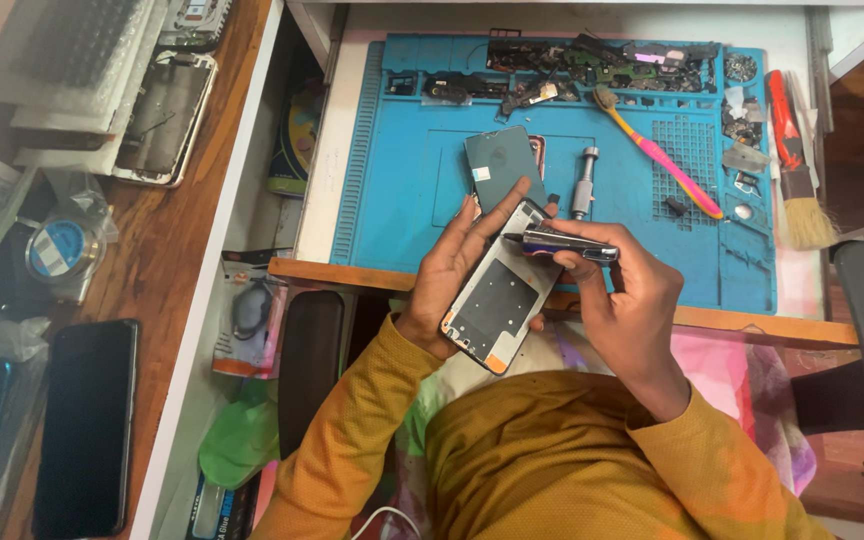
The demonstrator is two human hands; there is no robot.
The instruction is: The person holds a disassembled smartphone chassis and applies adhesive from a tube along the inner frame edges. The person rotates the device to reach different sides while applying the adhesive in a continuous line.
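Observation:
My left hand (457,265) holds an opened phone frame (500,297), its bare inner side facing up, above the front edge of the desk. My right hand (632,300) grips a silver and black tool (564,241) whose tip points at the frame's upper edge. A dark phone panel (504,165) lies on the blue work mat (402,200) just beyond my left fingertips. A small metal screwdriver (584,180) lies on the mat to its right.
A pink and yellow toothbrush (657,155), loose phone parts (602,60) and a paintbrush (802,205) lie on and beside the mat. On the wooden table at left are a black phone (87,425), another opened phone (167,120) and a tape roll (57,250).

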